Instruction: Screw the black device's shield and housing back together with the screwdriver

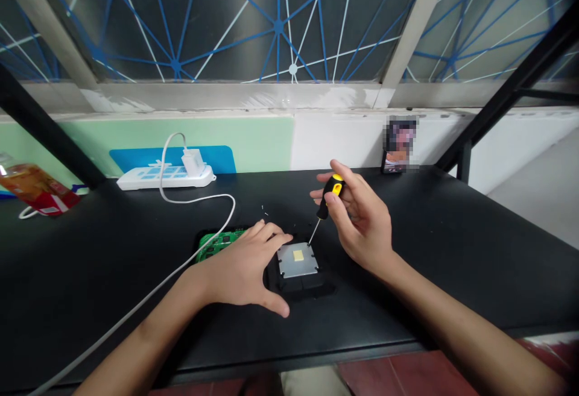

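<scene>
- I read this as screw work: the right hand (364, 218) grips the screwdriver (324, 208) by its black-and-yellow handle, shaft tilted, tip at the far right corner of the metal plate (289, 269).
- Can't tell from here if that's driving in or backing out.
- Left hand (239, 263) is open, thumb spread toward the near side, fingers bent by the plate's far left. I can't tell how hard it presses.
- Next move, my call: seat the tip, straighten the shaft, turn under light pressure, plate braced.
- Plate is squarish, dull silver, dark notches round the edge, pale yellow pad (298, 255) mid-face.
- It lies flat on the black table's (452, 233) near half, right of the green circuit board (221, 242), which the left hand partly covers.
</scene>
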`<state>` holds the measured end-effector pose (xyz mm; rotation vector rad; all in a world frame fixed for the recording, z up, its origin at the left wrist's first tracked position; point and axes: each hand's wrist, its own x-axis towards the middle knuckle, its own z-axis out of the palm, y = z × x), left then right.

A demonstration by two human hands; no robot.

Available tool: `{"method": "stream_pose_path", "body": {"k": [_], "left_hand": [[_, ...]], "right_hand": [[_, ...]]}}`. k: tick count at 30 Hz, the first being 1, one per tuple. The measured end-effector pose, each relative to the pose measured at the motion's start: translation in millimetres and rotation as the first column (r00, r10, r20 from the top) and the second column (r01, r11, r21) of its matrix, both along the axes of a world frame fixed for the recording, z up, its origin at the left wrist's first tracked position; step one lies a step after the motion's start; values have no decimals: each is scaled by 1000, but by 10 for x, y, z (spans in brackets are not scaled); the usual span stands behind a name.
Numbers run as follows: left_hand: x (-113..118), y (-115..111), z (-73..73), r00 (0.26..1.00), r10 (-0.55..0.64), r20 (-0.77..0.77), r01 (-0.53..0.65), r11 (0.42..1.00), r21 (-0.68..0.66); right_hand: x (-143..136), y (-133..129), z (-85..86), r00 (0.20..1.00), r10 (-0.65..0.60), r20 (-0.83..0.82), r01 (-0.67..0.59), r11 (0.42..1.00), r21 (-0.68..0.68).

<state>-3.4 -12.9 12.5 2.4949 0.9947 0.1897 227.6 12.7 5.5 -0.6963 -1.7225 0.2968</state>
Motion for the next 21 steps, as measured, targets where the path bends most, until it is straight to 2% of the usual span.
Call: {"method": "stream_pose_path", "body": {"k": [15,21], "left_hand": [[13,-17,22,999,19,-30,-20,999,-26],[-2,-6,-2,1000,15,12,-14,1000,-15]], "right_hand": [[7,-19,42,986,-147,79,145,989,30],[6,-44,39,989,-107,106,103,994,37]]}}
